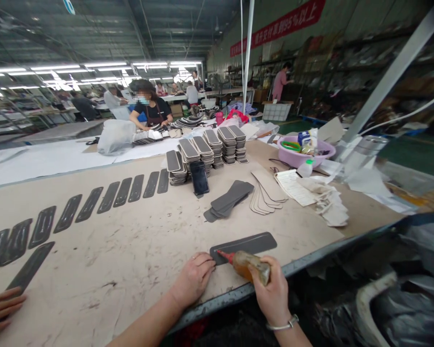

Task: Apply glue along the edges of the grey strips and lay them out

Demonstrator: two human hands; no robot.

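1. Right-hand grip (271,284) is wrapped firmly around a bottle (244,265) of amber liquid, its red nozzle (225,255) pointing left and down.
2. Left-hand grip (195,277) is unclenched, clasping nothing; its fingertips rest at the left end of a dark strip (253,243).
3. That strip lies flat near the right edge of the worktop (148,270), with a pale line along its far side. Whether the nozzle touches it, I cannot tell.
4. Step in hand, as I judge it: running glue around the strip. The next move seems to call for a steady squeeze along the near side, with the left fingertips pinning the end.
5. Farther left, shiny-lined strips (108,197) lie in a row; another person's hand (2,308) touches a separate strip (32,265) at the near left.
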